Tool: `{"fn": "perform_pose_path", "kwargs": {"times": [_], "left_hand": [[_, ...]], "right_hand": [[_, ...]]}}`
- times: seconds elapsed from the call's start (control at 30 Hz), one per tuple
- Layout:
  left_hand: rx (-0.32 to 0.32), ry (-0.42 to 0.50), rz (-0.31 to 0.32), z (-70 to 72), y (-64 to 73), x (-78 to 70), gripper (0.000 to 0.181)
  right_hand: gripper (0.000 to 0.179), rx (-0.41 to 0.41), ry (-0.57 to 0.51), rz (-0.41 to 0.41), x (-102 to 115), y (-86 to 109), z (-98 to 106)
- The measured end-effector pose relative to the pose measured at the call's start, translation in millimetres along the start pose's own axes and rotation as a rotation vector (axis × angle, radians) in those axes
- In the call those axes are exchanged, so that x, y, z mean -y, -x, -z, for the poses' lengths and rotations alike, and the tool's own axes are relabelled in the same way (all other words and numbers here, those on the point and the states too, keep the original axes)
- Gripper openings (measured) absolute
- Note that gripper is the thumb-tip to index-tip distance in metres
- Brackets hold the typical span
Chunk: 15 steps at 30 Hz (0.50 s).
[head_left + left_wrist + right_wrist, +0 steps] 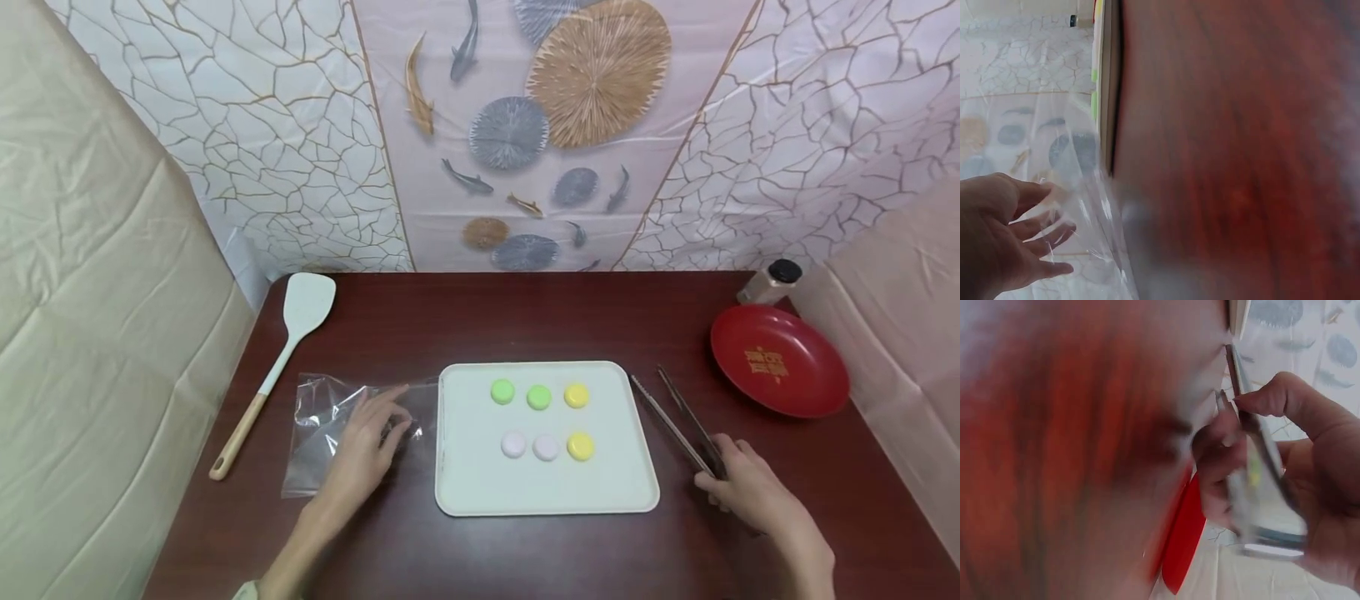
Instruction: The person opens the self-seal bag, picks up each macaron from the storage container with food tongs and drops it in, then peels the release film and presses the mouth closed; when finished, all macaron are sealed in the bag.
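My left hand [366, 446] reaches over a clear plastic bag [311, 467] left of the tray, its fingers loosely bent. In the left wrist view the spread fingers [1054, 237] overlap the shiny film [1100, 212]. My right hand [750, 487] holds metal tongs [667, 422] beside the tray's right edge, and their two arms stand apart, pointing away from me. Thumb and fingers wrap the tongs in the right wrist view. Between the hands lies a white rectangular tray [480, 492] carrying small round pieces: green [502, 391], yellow [581, 446] and pale lilac [513, 444].
A white spatula [303, 308] with a wooden handle lies at the far left. On the right sit a red oval plate [802, 367] with gold characters and a black-lidded jar [768, 283] behind it. Patterned cloth [300, 150] walls in the dark table [510, 321].
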<state>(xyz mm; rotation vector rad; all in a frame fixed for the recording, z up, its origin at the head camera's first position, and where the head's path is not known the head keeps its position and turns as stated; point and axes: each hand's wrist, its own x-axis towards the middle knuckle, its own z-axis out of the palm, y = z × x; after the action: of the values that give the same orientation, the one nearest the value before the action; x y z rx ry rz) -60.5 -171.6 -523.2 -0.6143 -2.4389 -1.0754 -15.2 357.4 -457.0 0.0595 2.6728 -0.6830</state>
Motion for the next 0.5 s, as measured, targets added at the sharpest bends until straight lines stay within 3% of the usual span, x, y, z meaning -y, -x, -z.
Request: {"fn": "perform_pose_path", "kwargs": {"times": [0.13,0.23,0.37,0.43,0.5], "left_hand": [[0.0,0.01,0.004,11.0,-7.1,-22.0,0.016],[-0.001,0.026,0.001,13.5,-7.5,-26.4,0.022],[-0.004,0.066,-0.011,14.5,-6.0,-24.5,0.022],[-0.004,0.078,-0.018,15.1,-6.0,-23.6,0.022],[0.002,0.081,-0.024,15.7,-6.2,-23.2,0.021]], "right_hand": [[0.047,-0.081,-0.031,0.003,-0.9,6.1,-1.6],[0.046,-0.247,-0.019,0.057,-2.2,12.4,-4.0],[0.044,-0.487,0.015,0.267,-8.5,22.7,-7.5],[0.049,-0.509,0.016,0.399,-11.8,28.0,-8.7],[0.051,-0.472,0.01,0.502,-13.9,32.2,-9.3]]}}
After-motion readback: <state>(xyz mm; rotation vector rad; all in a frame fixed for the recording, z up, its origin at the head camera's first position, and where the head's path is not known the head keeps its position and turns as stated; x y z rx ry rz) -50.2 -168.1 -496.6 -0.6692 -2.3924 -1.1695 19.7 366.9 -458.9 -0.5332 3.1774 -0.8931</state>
